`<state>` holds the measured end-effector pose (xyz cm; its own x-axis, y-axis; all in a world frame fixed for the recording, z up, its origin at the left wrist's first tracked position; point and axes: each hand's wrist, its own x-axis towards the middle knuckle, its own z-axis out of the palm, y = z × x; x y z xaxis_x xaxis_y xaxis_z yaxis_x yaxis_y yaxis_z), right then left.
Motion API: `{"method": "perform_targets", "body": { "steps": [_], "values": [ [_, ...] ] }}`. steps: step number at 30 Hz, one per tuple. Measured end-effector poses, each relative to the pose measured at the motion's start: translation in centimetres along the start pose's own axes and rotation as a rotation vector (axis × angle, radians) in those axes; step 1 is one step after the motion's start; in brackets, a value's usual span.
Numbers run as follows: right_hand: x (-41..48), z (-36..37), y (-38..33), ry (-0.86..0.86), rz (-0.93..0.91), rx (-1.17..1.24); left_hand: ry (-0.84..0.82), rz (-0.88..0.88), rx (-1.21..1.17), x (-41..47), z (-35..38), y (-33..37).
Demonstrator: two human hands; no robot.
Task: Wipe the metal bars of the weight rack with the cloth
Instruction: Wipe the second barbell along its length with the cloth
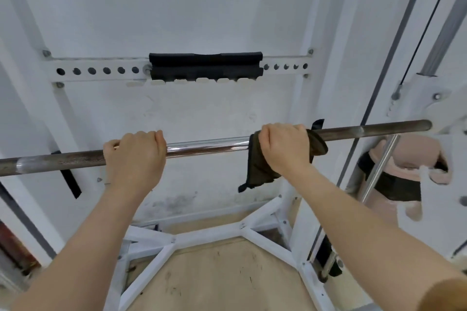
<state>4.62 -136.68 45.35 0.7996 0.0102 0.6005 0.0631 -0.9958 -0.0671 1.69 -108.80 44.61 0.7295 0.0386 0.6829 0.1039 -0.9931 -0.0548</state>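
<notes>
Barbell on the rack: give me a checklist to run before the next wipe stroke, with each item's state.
1. Cloth wrapped around the bar: ok, it drapes over the bar with a tail hanging below.
2. Right hand closed on the cloth: ok.
3. Left hand steadying the bare bar: ok, closed around it.
4. Path toward the right end of the bar: ok, nothing sits on it up to the white bracket.
5. Bar seated in its supports: cannot tell, the ends are hidden or out of frame.
</notes>
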Motion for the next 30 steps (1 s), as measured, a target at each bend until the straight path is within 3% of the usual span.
{"method": "perform_targets", "body": {
  "steps": [2, 4, 8, 10, 13, 17, 22, 25, 27, 29, 30],
  "values": [
    [0.0, 0.3, -2.9, 0.016, 0.052, 0.024, 0.001, 0.030, -0.087, -0.4, -0.8, 4.1],
    [-0.6, 0.2, -4.3, 0.042, -0.023, 0.082, -0.045, 0.094, -0.292, -0.3, -1.6, 9.6],
    [-0.3, 1.7, 2.4, 0.139, -0.454, 0.132, 0.055, 0.073, -0.682, 0.5, -3.1, 17.6],
    [0.4, 1.4, 6.7, 0.134, -0.524, 0.141, 0.057, 0.176, -0.688, 0.4, -3.1, 20.1],
    [1.0, 0.0, 9.7, 0.003, -0.452, 0.105, 0.069, 0.262, -0.576, -0.3, -2.3, 22.5],
    [3.3, -1.2, 8.0, -0.270, -0.461, 0.157, 0.172, 0.097, -0.546, -2.4, -1.9, 22.0],
    [3.6, -1.8, 0.4, -0.318, -0.597, 0.199, 0.222, -0.114, -0.539, -3.9, -3.5, 17.8],
    [4.2, -1.8, -4.4, -0.517, -0.620, 0.395, 0.312, -0.172, -0.562, -3.5, -5.1, 16.5],
    [5.4, -1.8, -5.0, -0.622, -0.535, 0.803, 0.292, -0.093, -0.565, -3.2, -6.0, 16.6],
    [6.7, -2.4, -2.6, -0.523, -0.199, 1.173, 0.144, 0.056, -0.507, -2.8, -5.4, 16.8],
    [7.1, -2.4, -0.6, -0.431, -0.073, 1.203, 0.041, 0.136, -0.410, -2.5, -4.6, 17.0]
  ]
}}
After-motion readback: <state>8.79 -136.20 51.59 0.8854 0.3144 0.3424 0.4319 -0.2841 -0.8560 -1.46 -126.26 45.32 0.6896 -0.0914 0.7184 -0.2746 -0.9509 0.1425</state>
